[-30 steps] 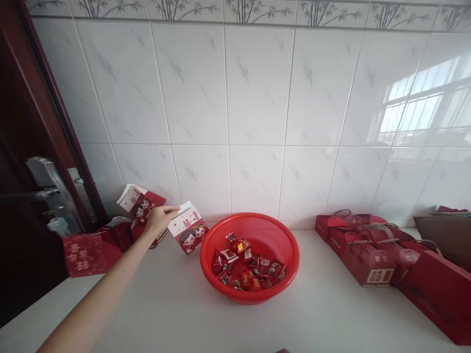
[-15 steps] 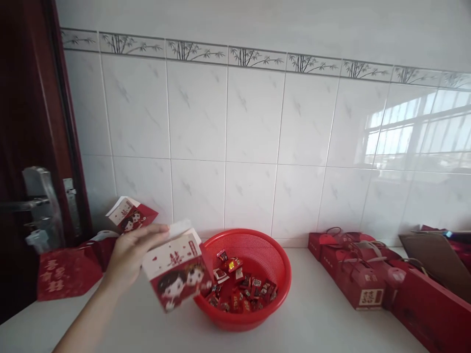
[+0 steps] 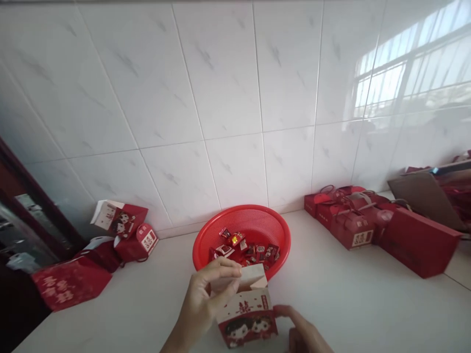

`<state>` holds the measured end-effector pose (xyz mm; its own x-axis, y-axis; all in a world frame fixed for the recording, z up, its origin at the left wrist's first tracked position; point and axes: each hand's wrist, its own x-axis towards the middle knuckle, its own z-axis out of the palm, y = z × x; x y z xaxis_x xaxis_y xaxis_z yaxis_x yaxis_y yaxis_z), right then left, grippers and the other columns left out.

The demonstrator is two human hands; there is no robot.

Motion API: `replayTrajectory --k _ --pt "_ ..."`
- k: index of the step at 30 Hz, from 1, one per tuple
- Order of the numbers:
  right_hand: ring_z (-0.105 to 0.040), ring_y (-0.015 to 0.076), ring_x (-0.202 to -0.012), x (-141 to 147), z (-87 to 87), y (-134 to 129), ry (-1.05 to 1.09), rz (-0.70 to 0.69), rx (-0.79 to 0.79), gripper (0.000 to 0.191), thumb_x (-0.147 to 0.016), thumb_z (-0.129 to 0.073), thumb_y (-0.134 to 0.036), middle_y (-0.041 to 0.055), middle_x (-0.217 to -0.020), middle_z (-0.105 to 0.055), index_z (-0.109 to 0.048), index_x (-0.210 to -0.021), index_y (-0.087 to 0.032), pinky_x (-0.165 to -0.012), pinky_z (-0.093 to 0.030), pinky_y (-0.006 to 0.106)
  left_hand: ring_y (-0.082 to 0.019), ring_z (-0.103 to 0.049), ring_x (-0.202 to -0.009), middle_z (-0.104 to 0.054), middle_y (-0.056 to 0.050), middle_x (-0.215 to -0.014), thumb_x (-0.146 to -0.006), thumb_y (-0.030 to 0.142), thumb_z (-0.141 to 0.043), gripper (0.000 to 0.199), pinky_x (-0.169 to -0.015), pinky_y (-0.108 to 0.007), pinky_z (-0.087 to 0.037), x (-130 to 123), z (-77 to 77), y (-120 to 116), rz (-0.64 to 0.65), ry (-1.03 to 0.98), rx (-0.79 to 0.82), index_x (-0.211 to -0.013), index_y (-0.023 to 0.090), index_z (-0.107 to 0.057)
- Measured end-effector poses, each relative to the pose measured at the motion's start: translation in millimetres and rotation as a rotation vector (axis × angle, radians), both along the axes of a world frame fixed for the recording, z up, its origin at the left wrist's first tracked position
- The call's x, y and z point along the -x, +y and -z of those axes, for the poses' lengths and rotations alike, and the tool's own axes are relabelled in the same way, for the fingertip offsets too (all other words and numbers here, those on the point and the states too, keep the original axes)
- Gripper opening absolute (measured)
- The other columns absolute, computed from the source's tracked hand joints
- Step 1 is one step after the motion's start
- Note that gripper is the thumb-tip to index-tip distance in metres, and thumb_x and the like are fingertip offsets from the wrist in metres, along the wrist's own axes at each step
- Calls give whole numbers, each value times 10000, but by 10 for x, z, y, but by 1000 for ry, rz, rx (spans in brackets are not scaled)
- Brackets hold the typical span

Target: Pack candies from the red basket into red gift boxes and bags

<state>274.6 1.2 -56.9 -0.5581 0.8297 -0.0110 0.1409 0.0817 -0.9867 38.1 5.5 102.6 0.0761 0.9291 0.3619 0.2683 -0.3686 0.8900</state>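
A red and cream paper box (image 3: pixel 246 318) printed with two cartoon faces stands in front of the basket, its top flaps partly open. My left hand (image 3: pixel 211 294) grips the upper left edge of this box between thumb and fingers. At the box's right side is my right hand (image 3: pixel 301 328), its index finger stretched out toward the box's edge and its other fingers curled, partly cut off by the frame. Behind the box, a red plastic basket (image 3: pixel 281 260) holds several wrapped candies (image 3: pixel 259 251).
Several red gift boxes (image 3: pixel 353 220) with handles line the right side, near a large red box (image 3: pixel 419 240). On the left lie another cartoon box (image 3: pixel 125 220), a small red box (image 3: pixel 138 242) and a red bag (image 3: pixel 69 284). A tiled wall (image 3: pixel 231 98) rises behind.
The view has tilted down. My left hand has brought the cartoon box rightward and lower, in front of the basket. My right hand has come into view beside it.
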Motion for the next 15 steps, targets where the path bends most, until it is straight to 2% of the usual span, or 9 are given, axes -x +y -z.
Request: replayTrajectory --k 2,5,7,9,10,12,14,15 --pt "-363 94 -524 16 -91 -35 32 32 17 709 -801 -656 -524 -81 -598 -386 -408 -1393 -223 -496 -218 216 -214 -682 -899 -698 -78 -936 -796 288 -723 110 -752 -253 -564 -45 45 -8 24 25 12 -839 230 -805" --pt "-396 101 -547 17 -189 -69 74 74 -13 697 -845 -625 -514 -54 -660 -475 -368 -1417 -209 -517 -277 222 -215 -675 -902 -688 -84 -979 -812 283 -699 140 -753 -266 -565 -76 98 -16 65 43 55 -891 230 -802" --pt "-456 101 -591 16 -210 -76 102 117 -20 674 -864 -622 -486 25 -889 -592 -344 -1426 -238 -548 -350 234 -223 -670 -930 -681 -85 -1002 -814 278 -697 160 -794 -285 -561 -84 123 -22 81 49 79 -926 233 -800" --pt "-507 98 -631 15 -210 -75 109 149 -20 663 -873 -621 -439 97 -1156 -578 -316 -1438 -273 -579 -407 250 -233 -664 -972 -676 -84 -1028 -814 277 -699 173 -838 -302 -553 -93 140 -29 91 49 111 -950 243 -799" --pt "-518 99 -635 13 -211 -74 97 154 -19 658 -875 -620 -409 103 -1188 -571 -310 -1441 -281 -583 -418 254 -236 -661 -983 -674 -82 -1039 -813 280 -701 177 -852 -308 -550 -98 145 -32 97 47 132 -958 248 -798" --pt "-516 108 -623 9 -221 -70 54 145 -22 637 -873 -613 -349 61 -1029 -614 -328 -1438 -267 -574 -413 249 -236 -659 -989 -670 -80 -1058 -812 291 -706 185 -874 -317 -546 -109 148 -39 109 42 169 -969 257 -798" --pt "-509 118 -612 2 -243 -66 23 138 -29 610 -872 -599 -306 3 -825 -592 -356 -1428 -244 -565 -404 242 -237 -654 -1001 -666 -79 -1069 -809 301 -712 191 -877 -316 -547 -116 145 -45 120 37 194 -974 259 -797" --pt "-507 118 -607 -1 -255 -65 15 139 -31 598 -870 -595 -294 -9 -789 -578 -367 -1421 -239 -559 -401 238 -240 -651 -1015 -664 -80 -1076 -808 303 -714 195 -876 -314 -548 -117 142 -47 124 34 201 -978 258 -796"
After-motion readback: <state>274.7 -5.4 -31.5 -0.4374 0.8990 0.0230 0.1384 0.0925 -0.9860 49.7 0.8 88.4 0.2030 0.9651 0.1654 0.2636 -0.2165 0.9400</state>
